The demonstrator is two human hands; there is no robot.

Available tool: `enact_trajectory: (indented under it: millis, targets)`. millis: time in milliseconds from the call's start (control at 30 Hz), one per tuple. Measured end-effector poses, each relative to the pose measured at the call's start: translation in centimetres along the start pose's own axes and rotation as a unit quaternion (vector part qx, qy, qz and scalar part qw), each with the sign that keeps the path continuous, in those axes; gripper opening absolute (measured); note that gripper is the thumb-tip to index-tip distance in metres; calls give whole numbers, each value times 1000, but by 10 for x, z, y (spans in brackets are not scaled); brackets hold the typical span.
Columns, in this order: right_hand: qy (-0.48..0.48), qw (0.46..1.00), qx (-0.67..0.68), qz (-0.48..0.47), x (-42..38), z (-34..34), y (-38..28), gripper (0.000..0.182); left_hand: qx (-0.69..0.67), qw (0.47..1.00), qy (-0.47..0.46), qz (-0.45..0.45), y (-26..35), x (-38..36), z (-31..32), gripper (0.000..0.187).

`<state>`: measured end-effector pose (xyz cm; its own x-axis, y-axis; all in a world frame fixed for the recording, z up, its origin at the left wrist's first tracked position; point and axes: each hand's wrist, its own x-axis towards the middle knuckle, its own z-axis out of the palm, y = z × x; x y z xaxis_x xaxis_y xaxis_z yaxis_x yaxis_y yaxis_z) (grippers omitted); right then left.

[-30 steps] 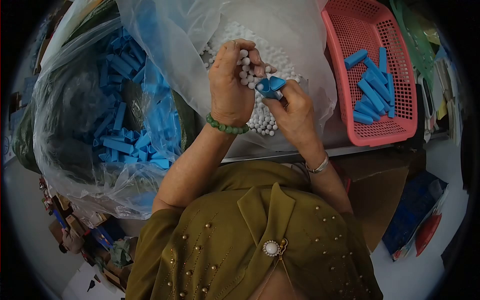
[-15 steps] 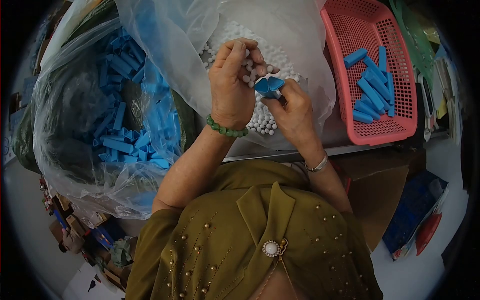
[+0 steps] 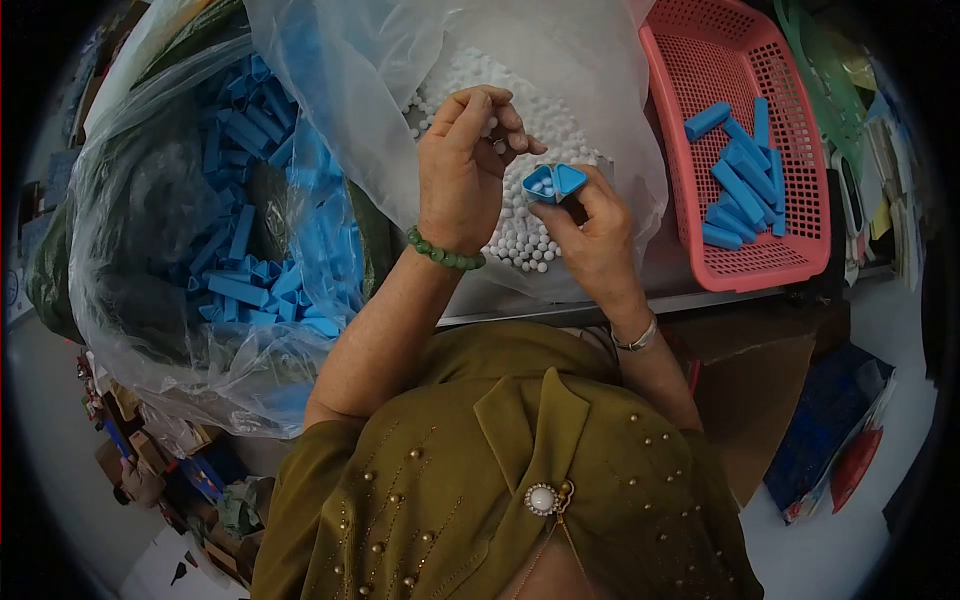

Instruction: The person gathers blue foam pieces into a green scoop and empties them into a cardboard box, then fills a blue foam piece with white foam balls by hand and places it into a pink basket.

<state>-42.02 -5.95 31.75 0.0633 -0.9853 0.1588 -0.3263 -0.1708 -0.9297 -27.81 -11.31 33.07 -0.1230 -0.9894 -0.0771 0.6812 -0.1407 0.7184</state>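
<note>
My right hand [image 3: 600,235] grips a blue triangular tube [image 3: 540,193], its top tipped up so the inside shows. White balls sit in one triangular opening, and a second triangular part, seemingly the lid, stands beside it. Just left of the tube is my left hand [image 3: 460,175], fingers curled around a few small white balls [image 3: 499,146]. A gap separates that hand from the tube. Below both hands spreads a pile of white balls [image 3: 525,240] on clear plastic sheeting [image 3: 615,120].
On the left, a large plastic bag [image 3: 120,250] holds many blue triangular tubes [image 3: 240,232]. A pink basket [image 3: 740,278] at the right contains several blue tubes [image 3: 742,190]. Below it stands a cardboard box [image 3: 755,400]. The table edge [image 3: 490,315] runs close to my body.
White balls have gone from my left hand into the blue tube, leaving only a few in the fingers. My left hand has drawn slightly away from the tube.
</note>
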Motion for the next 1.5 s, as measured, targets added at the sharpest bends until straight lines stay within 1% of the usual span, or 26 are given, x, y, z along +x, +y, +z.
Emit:
enact_trajectory:
  millis: [133,233,333,367,400,433,467,500,533,567,600,633,667,700,733,767,800,867,933,1067,1167,1233,1333,1400,1467,1500]
  targets:
    - [29,998,58,4,-3,0,2,26,33,999,8,-6,-4,-3,-13,20]
    - [34,996,83,7,-6,2,4,27,-19,999,1,-29,-3,-6,-21,21]
    - [32,997,77,-7,-5,1,1,28,41,998,13,-42,4,-9,-18,27]
    - [30,997,68,-12,-5,0,0,27,209,977,-29,15,9,-14,-17,30]
    - [30,997,66,-14,-6,-1,-1,27,370,924,-70,72,13,-18,-17,35]
    - [18,999,39,11,-7,-3,-3,26,369,924,-71,74,15,-22,-19,35]
    - [5,999,13,36,-8,-5,-4,25,369,917,-129,78,15,-26,-22,36]
    - [4,999,12,35,-8,-4,-7,25,368,907,-186,83,15,-30,-25,38]
    - [-8,1000,5,14,-8,-3,-11,22,361,908,-193,90,10,-36,-25,34]
    - [-21,1000,-2,-8,-8,-3,-16,19,361,908,-191,92,10,-41,-23,34]
    - [-24,1000,-2,-10,-8,-3,-19,19,294,941,-168,26,10,-47,-21,35]
    - [-65,996,39,36,-9,-4,-23,19,223,963,-145,-40,11,-52,-19,35]
    - [-106,988,79,81,-9,-5,-25,21,222,964,-144,-38,12,-55,-17,35]
    - [-107,988,76,80,-9,-7,-25,21,174,976,-123,-42,14,-58,-15,31]
    - [-138,940,269,156,-9,-10,-24,28,126,986,-102,-46,15,-60,-13,26]
    - [-163,849,449,225,-9,-12,-23,36,124,986,-101,-43,17,-62,-12,26]
    - [-165,850,447,225,-9,-11,-24,36,132,985,-101,-56,18,-65,-12,26]
    - [-184,829,486,205,-9,-10,-25,54,138,983,-101,-67,22,-67,-14,25]
    - [-206,821,492,201,-8,-11,-20,58,242,959,-142,-24,24,-67,-15,26]
    - [-234,789,533,196,-9,-11,-24,66,226,964,-134,-48,32,-73,-11,28]
    - [-232,790,533,196,-10,-9,-29,67,174,973,-148,-38,28,-73,-18,29]
    - [-244,793,527,181,-11,-8,-25,67,101,984,-137,-59,28,-74,-16,28]
    - [-244,804,513,175,-13,-8,-29,66,60,985,-133,-96,31,-74,-12,29]
    - [-230,815,500,180,-12,-9,-31,66,107,981,-142,-85,34,-73,-12,28]
    - [-219,794,542,169,-12,-9,-32,55,151,974,-150,-77,32,-72,-12,28]
    - [-216,795,541,170,-12,-9,-33,55,209,963,-169,-29,31,-71,-12,27]
